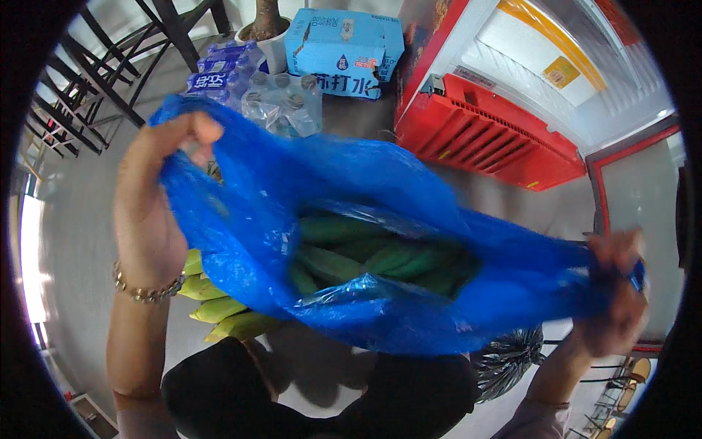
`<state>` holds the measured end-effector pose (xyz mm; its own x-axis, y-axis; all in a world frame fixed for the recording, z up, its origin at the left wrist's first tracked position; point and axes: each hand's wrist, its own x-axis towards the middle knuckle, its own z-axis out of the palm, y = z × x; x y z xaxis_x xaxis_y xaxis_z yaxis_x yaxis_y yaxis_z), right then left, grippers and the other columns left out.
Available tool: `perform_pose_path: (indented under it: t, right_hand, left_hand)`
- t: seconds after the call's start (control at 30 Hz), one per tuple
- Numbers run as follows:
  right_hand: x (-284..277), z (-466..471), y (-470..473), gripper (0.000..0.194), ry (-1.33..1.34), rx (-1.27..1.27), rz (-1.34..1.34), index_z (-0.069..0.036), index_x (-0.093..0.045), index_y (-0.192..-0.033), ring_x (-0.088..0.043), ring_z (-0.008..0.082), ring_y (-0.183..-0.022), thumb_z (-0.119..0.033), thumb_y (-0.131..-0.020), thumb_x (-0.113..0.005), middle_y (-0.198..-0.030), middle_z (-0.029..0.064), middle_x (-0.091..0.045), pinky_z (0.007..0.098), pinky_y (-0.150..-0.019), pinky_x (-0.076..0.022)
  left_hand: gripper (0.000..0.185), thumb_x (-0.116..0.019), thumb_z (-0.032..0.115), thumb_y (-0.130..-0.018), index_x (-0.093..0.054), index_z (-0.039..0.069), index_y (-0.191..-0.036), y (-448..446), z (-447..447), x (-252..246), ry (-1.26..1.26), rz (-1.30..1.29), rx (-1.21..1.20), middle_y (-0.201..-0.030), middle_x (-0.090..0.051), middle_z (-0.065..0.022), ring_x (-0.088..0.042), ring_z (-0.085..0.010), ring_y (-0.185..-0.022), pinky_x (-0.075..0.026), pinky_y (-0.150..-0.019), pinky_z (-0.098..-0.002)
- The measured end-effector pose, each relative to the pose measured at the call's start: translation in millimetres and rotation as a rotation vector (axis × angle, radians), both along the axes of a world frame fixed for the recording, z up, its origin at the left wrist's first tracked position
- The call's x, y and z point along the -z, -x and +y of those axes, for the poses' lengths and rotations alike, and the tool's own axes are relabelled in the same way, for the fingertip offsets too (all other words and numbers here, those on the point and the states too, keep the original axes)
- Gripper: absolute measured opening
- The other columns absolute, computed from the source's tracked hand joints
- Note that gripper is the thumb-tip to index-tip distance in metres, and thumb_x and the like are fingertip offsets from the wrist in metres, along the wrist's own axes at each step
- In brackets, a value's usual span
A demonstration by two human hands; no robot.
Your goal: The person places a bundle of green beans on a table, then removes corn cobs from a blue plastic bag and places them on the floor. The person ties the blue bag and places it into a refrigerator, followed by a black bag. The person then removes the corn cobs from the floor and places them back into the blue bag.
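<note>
A large blue plastic bag is stretched wide in front of me, its mouth facing up. My left hand grips one side of its rim, and a bracelet circles that wrist. At the far right my right hand, somewhat blurred, clutches the opposite side. Several long green ears of corn in husks lie inside the bag, partly in shadow. More corn ears in paler green husks stick out from behind the bag's lower left, beside my left forearm.
Beyond the bag are packs of bottled water, a light-blue carton and a potted plant. A cooler with a red lower grille stands at upper right. A black plastic bag sits at lower right; black metal-legged furniture is at upper left.
</note>
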<state>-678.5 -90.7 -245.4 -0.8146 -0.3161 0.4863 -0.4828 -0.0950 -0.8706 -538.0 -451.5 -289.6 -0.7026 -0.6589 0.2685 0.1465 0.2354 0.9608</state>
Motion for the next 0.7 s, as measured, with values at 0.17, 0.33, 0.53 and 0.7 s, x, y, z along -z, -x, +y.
perform_pose_path:
  t: [0.17,0.33,0.53,0.7]
  right_hand:
    - [27.9,-7.6,38.5,0.027,-0.441,0.011,0.059,0.001,-0.064,-0.078,-0.044,0.0215,-0.093,-0.021,-0.069,-0.051,-0.098,0.0115,-0.044,0.0301,-0.081,-0.0363]
    - [35.7,-35.1,31.9,0.030,-0.571,-0.104,0.050,0.000,-0.071,-0.088,-0.042,0.0174,-0.086,-0.019,-0.068,-0.057,-0.094,0.0074,-0.041,0.0267,-0.078,-0.0330]
    - [46.6,-79.4,21.4,0.026,-0.652,-0.259,0.036,0.005,-0.063,-0.100,-0.048,0.0270,-0.097,-0.008,-0.078,-0.059,-0.100,0.0156,-0.047,0.0350,-0.087,-0.0379]
    - [66.5,-85.8,15.9,0.029,-0.722,-0.339,0.001,0.004,-0.058,-0.100,-0.057,0.0264,-0.091,-0.017,-0.081,-0.066,-0.104,0.0175,-0.055,0.0331,-0.078,-0.0446]
  left_hand:
    - [0.014,-0.063,0.010,-0.084,-0.064,0.000,-0.094,34.2,33.4,4.4,-0.276,-0.184,0.461,-0.102,-0.065,-0.0046,-0.054,-0.0044,-0.077,-0.044,-0.066,-0.0207]
    - [0.037,-0.059,0.009,-0.087,-0.051,-0.004,-0.121,60.9,63.6,19.9,-0.698,-0.245,0.828,-0.101,-0.063,-0.0127,-0.061,-0.0123,-0.086,-0.051,-0.074,-0.0237]
    - [0.053,-0.049,0.015,-0.094,-0.025,0.004,-0.140,86.0,106.5,40.2,-0.983,-0.292,0.928,-0.108,-0.060,-0.0161,-0.062,-0.0193,-0.096,-0.051,-0.081,-0.0304]
    - [0.052,-0.042,0.021,-0.097,-0.021,0.007,-0.142,81.1,106.8,44.6,-0.856,-0.253,0.870,-0.115,-0.057,-0.0194,-0.062,-0.0248,-0.099,-0.052,-0.081,-0.0343]
